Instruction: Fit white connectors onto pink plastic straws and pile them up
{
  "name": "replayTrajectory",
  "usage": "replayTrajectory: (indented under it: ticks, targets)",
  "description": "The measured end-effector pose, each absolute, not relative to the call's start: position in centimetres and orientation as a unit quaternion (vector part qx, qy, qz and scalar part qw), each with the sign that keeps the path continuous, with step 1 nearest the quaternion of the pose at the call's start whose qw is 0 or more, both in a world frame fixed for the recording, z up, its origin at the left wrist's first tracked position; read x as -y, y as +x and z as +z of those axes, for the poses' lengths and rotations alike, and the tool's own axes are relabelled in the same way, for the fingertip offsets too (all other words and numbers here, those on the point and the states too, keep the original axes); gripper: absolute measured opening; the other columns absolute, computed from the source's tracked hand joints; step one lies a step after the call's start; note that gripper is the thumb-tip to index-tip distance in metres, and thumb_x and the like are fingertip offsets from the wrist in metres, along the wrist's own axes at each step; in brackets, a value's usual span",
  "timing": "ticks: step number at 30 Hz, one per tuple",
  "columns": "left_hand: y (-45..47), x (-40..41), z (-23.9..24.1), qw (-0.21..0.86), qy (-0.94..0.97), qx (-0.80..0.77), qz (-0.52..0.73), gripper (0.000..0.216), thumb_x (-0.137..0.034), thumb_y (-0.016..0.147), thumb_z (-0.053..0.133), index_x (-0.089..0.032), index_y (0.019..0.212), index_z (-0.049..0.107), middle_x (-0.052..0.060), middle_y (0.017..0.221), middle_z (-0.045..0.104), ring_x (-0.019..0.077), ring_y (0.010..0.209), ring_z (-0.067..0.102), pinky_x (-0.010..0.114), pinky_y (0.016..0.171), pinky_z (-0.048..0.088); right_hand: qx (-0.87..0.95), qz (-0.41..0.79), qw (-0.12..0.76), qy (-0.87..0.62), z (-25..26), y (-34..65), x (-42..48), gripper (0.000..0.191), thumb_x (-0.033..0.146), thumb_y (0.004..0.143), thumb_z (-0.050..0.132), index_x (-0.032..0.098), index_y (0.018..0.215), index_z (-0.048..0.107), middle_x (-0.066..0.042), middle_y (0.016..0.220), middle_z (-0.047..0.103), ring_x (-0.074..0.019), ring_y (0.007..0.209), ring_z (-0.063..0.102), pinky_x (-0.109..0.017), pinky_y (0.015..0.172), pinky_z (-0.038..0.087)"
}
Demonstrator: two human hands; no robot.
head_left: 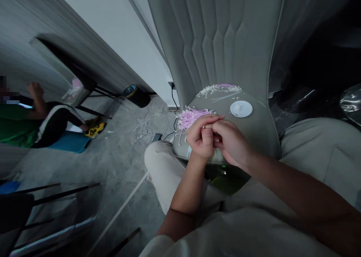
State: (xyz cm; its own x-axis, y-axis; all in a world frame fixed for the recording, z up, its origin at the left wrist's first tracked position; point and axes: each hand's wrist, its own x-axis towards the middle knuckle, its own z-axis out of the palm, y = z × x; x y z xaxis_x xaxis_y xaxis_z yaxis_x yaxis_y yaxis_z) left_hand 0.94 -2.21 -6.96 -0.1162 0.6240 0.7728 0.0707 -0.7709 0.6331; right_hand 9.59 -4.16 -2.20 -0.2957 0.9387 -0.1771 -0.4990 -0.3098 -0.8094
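My left hand (200, 138) and my right hand (232, 138) are pressed together over the front of a grey chair seat (254, 136). Both are closed, fingers curled against each other. A tiny white tip shows between them, but what they hold is mostly hidden. Just behind my left hand lies a heap of thin pink sticks with white ends (193, 117). Farther back are a scatter of small white pieces (207, 90) and a few thin pale strips (225, 96). A round white lid-like disc (241, 109) rests to the right.
The padded chair back (225, 35) rises behind the seat. On the floor to the left are coiled white cable (149, 127), a power strip (156, 137) and a dark bin (137, 95). Another person in a green top (17, 123) sits at far left by a second chair (60, 61).
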Motion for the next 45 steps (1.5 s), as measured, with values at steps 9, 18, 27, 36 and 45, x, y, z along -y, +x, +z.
replayTrajectory:
  ticks: [9,18,27,36,45]
  targets:
    - [0.2,2.6,-6.2,0.27,0.633,-0.264,0.676,0.045,-0.049,0.097,0.037,-0.024,0.127,0.06,0.007,0.106,0.074,0.0185,0.096,0.07,0.033,0.083,0.059,0.421,0.72,0.478,-0.275,-2.1,10.3,3.7,0.023,0.02,0.081,0.051,0.018,0.058,0.052,0.006,0.049,0.04,-0.0063,0.047,0.035,-0.021,0.042,0.023]
    - [1.0,3.1,-6.0,0.237,0.648,-0.262,0.675,0.036,-0.044,0.095,0.046,-0.022,0.119,0.061,0.006,0.103,0.073,0.0179,0.095,0.07,0.033,0.086,0.057,0.417,0.7,0.511,-0.273,-2.5,10.1,4.2,0.022,0.022,0.081,0.052,0.02,0.064,0.065,0.001,0.06,0.06,-0.0101,0.056,0.051,-0.022,0.051,0.037]
    - [1.4,3.2,-6.3,0.221,0.633,-0.257,0.696,0.037,-0.042,0.095,0.048,-0.021,0.123,0.058,0.005,0.103,0.073,0.0158,0.094,0.07,0.029,0.083,0.057,0.44,0.705,0.503,-0.235,-2.5,10.1,4.2,0.024,0.022,0.082,0.05,0.02,0.062,0.064,0.002,0.064,0.061,-0.0108,0.062,0.056,-0.021,0.056,0.042]
    - [1.3,3.4,-6.1,0.206,0.628,-0.27,0.7,0.032,-0.039,0.095,0.047,-0.02,0.112,0.065,0.004,0.098,0.074,0.0143,0.091,0.07,0.028,0.082,0.057,0.419,0.697,0.517,-0.267,-3.3,9.8,4.4,0.02,0.025,0.08,0.054,0.021,0.063,0.065,0.002,0.062,0.062,-0.0117,0.062,0.059,-0.022,0.057,0.045]
    - [1.3,3.2,-6.5,0.187,0.634,-0.283,0.695,0.036,-0.042,0.096,0.044,-0.02,0.117,0.063,0.004,0.097,0.074,0.0146,0.09,0.07,0.029,0.081,0.057,0.4,0.717,0.516,-0.245,-3.1,9.8,4.3,0.02,0.021,0.078,0.053,0.022,0.06,0.063,0.003,0.062,0.061,-0.012,0.063,0.058,-0.023,0.057,0.044]
